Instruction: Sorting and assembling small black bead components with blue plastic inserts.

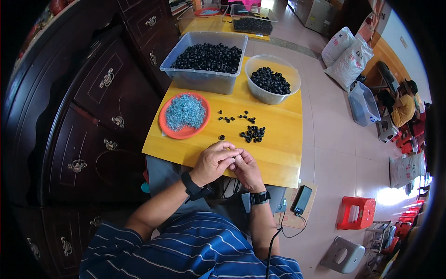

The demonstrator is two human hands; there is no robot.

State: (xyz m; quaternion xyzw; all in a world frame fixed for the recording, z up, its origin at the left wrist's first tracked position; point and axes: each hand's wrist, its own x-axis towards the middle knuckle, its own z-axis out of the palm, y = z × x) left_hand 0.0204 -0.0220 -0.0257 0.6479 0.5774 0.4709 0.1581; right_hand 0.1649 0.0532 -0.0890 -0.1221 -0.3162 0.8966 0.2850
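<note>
My left hand (214, 162) and my right hand (246, 171) meet over the near edge of the yellow table (186, 151). The fingers of both are closed together at the tips; whatever they pinch is too small or hidden to make out. Just beyond them lies a single black ring-like part (221, 137). A cluster of small black parts (252, 134) sits to its right, with a few more scattered farther off. Left of these is a red-orange plate (206, 122) heaped with small bluish, shiny pieces (185, 111).
A clear rectangular bin (200, 81) and a round clear tub (272, 96), both with black parts, stand at the table's far side. Dark drawers (100, 116) line the left. A phone (302, 200) with a cable, a red stool (357, 213) and a grey stool (343, 255) are at right.
</note>
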